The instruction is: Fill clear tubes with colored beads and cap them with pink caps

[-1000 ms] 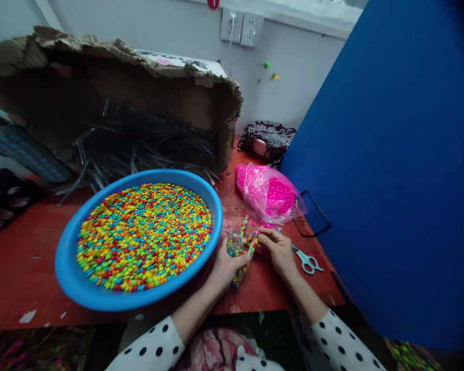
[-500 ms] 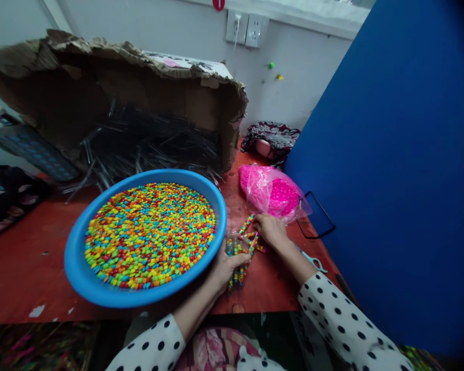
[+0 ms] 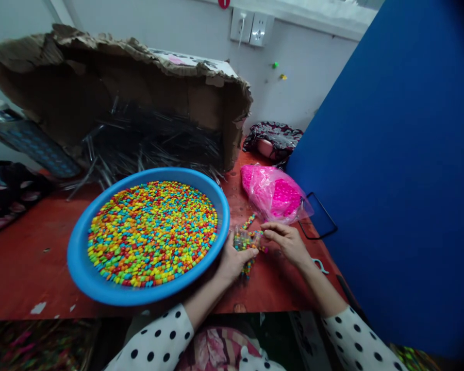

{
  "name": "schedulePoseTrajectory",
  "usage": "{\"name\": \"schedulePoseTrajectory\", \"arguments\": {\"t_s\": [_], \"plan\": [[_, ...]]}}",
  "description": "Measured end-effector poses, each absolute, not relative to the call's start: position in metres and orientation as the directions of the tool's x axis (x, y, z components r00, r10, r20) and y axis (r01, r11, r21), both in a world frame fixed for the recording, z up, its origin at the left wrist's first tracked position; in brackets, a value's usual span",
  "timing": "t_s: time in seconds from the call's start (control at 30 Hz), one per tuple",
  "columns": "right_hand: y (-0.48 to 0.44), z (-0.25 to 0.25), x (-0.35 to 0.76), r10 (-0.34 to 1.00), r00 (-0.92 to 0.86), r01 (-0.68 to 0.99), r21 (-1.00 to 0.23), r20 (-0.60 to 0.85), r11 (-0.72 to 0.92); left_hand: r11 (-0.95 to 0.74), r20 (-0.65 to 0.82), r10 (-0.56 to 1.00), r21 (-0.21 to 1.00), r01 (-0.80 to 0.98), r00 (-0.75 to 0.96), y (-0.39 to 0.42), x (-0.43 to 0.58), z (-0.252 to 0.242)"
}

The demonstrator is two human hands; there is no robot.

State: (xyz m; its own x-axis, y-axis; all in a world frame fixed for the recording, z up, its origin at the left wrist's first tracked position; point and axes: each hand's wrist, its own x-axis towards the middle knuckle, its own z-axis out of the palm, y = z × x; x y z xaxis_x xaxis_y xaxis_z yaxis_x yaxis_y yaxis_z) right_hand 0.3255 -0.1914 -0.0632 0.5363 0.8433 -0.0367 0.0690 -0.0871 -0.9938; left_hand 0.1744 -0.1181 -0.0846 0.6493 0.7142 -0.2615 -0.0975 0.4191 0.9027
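Note:
My left hand point(image 3: 234, 262) is closed around a bundle of clear tubes point(image 3: 243, 241) filled with colourful candies, just right of the blue basin. My right hand point(image 3: 288, 242) is beside the open ends of the tubes, its thumb and forefinger pinched together. What that pinch holds is too small to make out. Another candy-filled tube point(image 3: 249, 222) lies on the table beyond the hands. The blue basin point(image 3: 72, 257) is full of small candies point(image 3: 154, 232) in red, yellow, green, blue and orange. Behind the right hand lies a clear bag of bright pink pieces point(image 3: 274, 193).
A torn cardboard box point(image 3: 232, 123) lies at the back, with many empty clear tubes point(image 3: 158, 139) spilling out. A blue panel point(image 3: 390, 170) with a black wire handle point(image 3: 325, 234) closes off the right. Pale blue scissors point(image 3: 320, 266) lie by my right forearm on the red table point(image 3: 15, 278).
My right hand has drawn back a little towards me, from the far tube to the bundle's ends. My left hand still grips the bundle, now shifted slightly right.

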Motion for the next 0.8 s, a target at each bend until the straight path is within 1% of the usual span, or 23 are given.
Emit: {"name": "schedulePoseTrajectory", "arguments": {"t_s": [0.1, 0.3, 0.4, 0.5, 0.7, 0.8], "plan": [[-0.192, -0.055, 0.318, 0.830, 0.557, 0.108, -0.992, 0.007, -0.064, 0.424, -0.260, 0.702, 0.901, -0.095, 0.663, -0.119, 0.177, -0.084], [-0.194, -0.053, 0.315, 0.854, 0.520, 0.163, -0.978, -0.026, -0.129, 0.404, -0.254, 0.697, 0.912, -0.075, 0.670, -0.121, 0.177, -0.081], [-0.197, -0.056, 0.316, 0.863, 0.505, 0.211, -0.969, -0.007, -0.132, 0.401, -0.247, 0.705, 0.912, -0.086, 0.664, -0.122, 0.177, -0.078], [-0.201, -0.060, 0.318, 0.866, 0.498, 0.283, -0.953, 0.051, -0.107, 0.407, -0.244, 0.708, 0.908, -0.101, 0.662, -0.122, 0.177, -0.075], [-0.203, -0.062, 0.316, 0.892, 0.390, 0.480, -0.877, 0.229, 0.015, 0.383, -0.205, 0.702, 0.916, -0.119, 0.682, -0.121, 0.177, -0.074], [-0.203, -0.062, 0.311, 0.867, 0.415, 0.517, -0.856, 0.277, 0.026, 0.381, -0.198, 0.699, 0.916, -0.123, 0.687, -0.120, 0.178, -0.075]]}}
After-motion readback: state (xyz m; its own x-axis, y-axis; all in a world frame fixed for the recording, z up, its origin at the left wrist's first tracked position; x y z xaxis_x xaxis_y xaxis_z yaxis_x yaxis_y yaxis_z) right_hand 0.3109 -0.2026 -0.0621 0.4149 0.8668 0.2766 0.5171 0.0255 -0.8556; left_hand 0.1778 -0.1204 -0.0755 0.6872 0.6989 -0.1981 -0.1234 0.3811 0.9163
